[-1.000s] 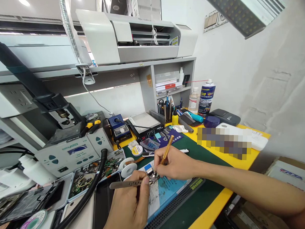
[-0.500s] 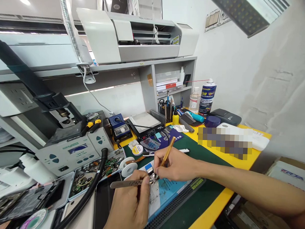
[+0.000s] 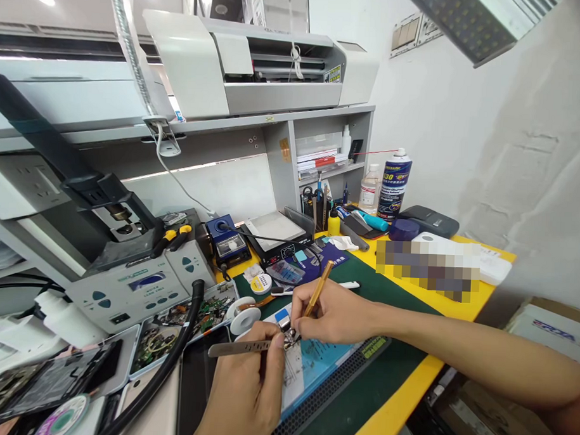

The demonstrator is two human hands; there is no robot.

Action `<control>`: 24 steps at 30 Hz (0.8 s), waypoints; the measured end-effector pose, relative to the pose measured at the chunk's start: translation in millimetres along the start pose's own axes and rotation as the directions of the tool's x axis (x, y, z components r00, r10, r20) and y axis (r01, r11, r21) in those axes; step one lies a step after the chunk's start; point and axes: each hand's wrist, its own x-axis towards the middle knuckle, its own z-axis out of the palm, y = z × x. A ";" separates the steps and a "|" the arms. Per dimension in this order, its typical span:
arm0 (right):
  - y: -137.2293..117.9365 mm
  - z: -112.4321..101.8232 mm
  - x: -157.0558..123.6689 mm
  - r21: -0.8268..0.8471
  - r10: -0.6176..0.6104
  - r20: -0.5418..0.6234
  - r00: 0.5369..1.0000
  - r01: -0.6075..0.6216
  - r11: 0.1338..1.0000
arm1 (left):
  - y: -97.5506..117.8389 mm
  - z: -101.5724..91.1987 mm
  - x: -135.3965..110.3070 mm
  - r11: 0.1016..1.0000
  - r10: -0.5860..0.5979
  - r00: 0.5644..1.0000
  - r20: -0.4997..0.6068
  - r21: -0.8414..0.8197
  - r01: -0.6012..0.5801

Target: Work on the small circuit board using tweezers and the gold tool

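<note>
In the head view, my left hand [image 3: 248,384] is closed around a pair of metal tweezers [image 3: 238,348], whose back end sticks out to the left. My right hand [image 3: 332,313] pinches a slim gold pen-shaped tool [image 3: 320,287], its top tilted up and to the right. The two hands nearly meet over small metal parts [image 3: 289,339]; fingers hide the tool tips and most of these parts. Beneath them lies a blue and white work pad [image 3: 320,364] with small dark specks on it.
Left of the hands are white spools [image 3: 245,322], a tray of circuit boards [image 3: 210,313] and a thick black hose [image 3: 185,341]. Behind stand a hot plate [image 3: 275,233] and a blue soldering station [image 3: 226,240]. A spray can [image 3: 394,186] stands at the back right.
Both hands keep almost the same places and grips. The fingertips of my right hand and the small metal parts under them have shifted very slightly.
</note>
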 end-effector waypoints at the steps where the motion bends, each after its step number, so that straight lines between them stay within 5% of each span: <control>1: 0.2 0.0 0.0 -0.002 0.001 -0.002 1.000 -0.001 1.000 | 0.7 0.1 0.3 1.000 0.000 1.000 -0.002 0.000 0.000; 11: -0.8 0.3 0.0 -0.007 0.011 -0.020 1.000 -0.012 1.000 | 7.0 4.0 -0.7 0.999 -0.030 0.997 -0.068 -0.039 0.028; 24: 0.3 -0.6 0.1 -0.045 -0.002 -0.035 0.999 0.000 0.999 | 5.2 -1.6 0.4 1.000 -0.017 1.000 -0.007 -0.010 0.017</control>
